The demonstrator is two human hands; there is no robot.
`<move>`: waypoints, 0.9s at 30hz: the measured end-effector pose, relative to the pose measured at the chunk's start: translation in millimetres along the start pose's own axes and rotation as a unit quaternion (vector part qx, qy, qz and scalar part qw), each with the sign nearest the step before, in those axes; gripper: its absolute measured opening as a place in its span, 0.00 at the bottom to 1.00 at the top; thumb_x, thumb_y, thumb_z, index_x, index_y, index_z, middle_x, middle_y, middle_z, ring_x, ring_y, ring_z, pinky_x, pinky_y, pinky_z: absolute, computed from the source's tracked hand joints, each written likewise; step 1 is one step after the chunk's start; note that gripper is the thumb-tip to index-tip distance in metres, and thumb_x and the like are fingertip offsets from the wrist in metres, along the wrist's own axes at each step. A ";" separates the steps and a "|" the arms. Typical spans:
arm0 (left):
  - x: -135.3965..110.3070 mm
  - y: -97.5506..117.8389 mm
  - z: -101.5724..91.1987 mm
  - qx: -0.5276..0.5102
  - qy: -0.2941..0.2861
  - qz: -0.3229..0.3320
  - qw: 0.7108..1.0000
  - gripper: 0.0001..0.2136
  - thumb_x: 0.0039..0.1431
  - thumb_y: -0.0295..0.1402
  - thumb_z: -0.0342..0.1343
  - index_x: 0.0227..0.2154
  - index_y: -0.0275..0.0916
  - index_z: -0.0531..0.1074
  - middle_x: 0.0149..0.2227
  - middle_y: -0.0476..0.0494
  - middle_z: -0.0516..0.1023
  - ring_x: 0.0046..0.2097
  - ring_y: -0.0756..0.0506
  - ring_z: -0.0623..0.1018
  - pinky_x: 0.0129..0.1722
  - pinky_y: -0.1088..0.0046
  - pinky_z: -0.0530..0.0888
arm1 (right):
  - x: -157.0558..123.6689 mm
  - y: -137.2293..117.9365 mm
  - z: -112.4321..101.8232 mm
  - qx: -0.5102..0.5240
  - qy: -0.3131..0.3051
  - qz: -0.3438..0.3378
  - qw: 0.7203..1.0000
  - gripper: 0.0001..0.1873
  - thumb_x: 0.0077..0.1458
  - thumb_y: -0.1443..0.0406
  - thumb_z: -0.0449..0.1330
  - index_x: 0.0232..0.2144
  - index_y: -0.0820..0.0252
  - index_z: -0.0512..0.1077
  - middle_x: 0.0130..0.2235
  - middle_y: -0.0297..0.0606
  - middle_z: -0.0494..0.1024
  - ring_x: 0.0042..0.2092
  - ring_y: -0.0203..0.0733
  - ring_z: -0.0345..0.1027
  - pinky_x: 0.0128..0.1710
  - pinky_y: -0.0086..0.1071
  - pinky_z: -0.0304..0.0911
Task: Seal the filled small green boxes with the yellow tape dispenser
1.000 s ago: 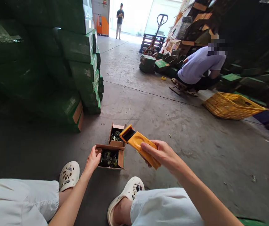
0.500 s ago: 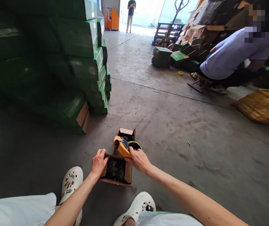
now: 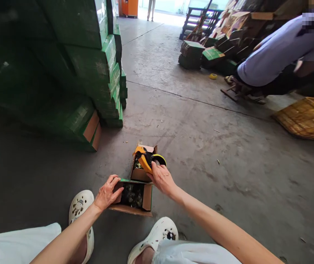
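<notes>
An open cardboard box (image 3: 147, 198), green outside and brown inside, stands on the floor between my feet with dark, glossy contents that I cannot make out. My left hand (image 3: 109, 192) grips its flaps at the back left corner, the thumb on the side flap and the fingers on the green-edged back flap. In my right hand (image 3: 163, 179) is an orange and black tape dispenser (image 3: 145, 161) with a yellow-edged roll, held above the box's far right corner. Just behind, partly hidden by the dispenser, sits a second open box (image 3: 140, 175).
Green cartons (image 3: 87, 69) are stacked high on the left. To the right, a person in a lavender top (image 3: 278, 55) sits low near a yellow crate (image 3: 305, 119). Farther off are more boxes (image 3: 191, 55), a yellow tape roll (image 3: 212, 76) and an orange cabinet (image 3: 130, 8).
My view has tipped downward. My left hand has slid left along the near box and its fingers have spread over the back flap. The dispenser has risen slightly off the box edge.
</notes>
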State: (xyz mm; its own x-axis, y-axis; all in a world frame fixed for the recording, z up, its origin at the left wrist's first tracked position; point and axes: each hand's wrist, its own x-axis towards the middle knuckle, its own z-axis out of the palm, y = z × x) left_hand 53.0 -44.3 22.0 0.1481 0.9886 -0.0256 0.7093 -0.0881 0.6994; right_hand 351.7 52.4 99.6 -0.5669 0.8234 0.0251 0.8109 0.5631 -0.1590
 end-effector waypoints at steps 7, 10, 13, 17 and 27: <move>-11.9 -24.1 -17.6 0.023 -0.093 0.054 0.994 0.30 0.64 0.45 0.61 0.66 0.50 0.61 0.72 0.38 0.59 0.66 0.37 0.71 0.65 0.55 0.70 | 7.6 16.5 -12.4 -0.021 -0.077 -0.009 0.997 0.34 0.57 0.59 0.70 0.58 0.71 0.64 0.46 0.52 0.80 0.50 0.57 0.74 0.50 0.43 0.66; -5.6 -27.5 -23.3 0.030 -0.127 0.055 0.990 0.35 0.62 0.45 0.63 0.69 0.50 0.57 0.75 0.36 0.53 0.67 0.35 0.70 0.66 0.54 0.70 | 3.4 15.1 -13.2 -0.028 -0.078 -0.015 0.996 0.31 0.56 0.63 0.70 0.57 0.69 0.65 0.46 0.51 0.79 0.51 0.56 0.73 0.51 0.43 0.65; 1.6 -28.7 -25.4 0.039 -0.146 0.070 0.986 0.37 0.60 0.41 0.64 0.69 0.49 0.56 0.75 0.35 0.52 0.69 0.34 0.68 0.66 0.54 0.68 | 0.2 12.1 -8.9 -0.028 -0.052 -0.008 0.998 0.22 0.60 0.64 0.67 0.53 0.65 0.67 0.46 0.51 0.79 0.53 0.56 0.71 0.50 0.42 0.65; 3.7 -29.1 -23.6 0.047 -0.147 0.061 0.986 0.38 0.58 0.36 0.64 0.69 0.50 0.54 0.75 0.36 0.50 0.66 0.34 0.72 0.64 0.55 0.71 | -8.5 12.4 1.9 -0.034 0.020 0.045 0.998 0.20 0.67 0.62 0.60 0.57 0.66 0.66 0.51 0.54 0.78 0.53 0.54 0.72 0.50 0.39 0.64; -1.5 -20.0 -19.0 0.037 -0.133 0.032 0.990 0.38 0.59 0.39 0.62 0.70 0.52 0.52 0.76 0.37 0.47 0.62 0.35 0.77 0.59 0.56 0.75 | 2.7 4.8 9.1 0.085 -0.040 0.360 0.928 0.34 0.63 0.49 0.64 0.57 0.69 0.60 0.37 0.50 0.83 0.44 0.56 0.80 0.42 0.36 0.63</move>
State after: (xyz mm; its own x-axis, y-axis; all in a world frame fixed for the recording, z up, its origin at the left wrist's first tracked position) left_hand 25.5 -41.7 21.6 0.3637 0.9147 -0.1764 0.7392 -0.1681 0.6522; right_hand 352.7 56.7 89.9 0.0990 0.9705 -0.2199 0.9531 -0.1560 -0.2593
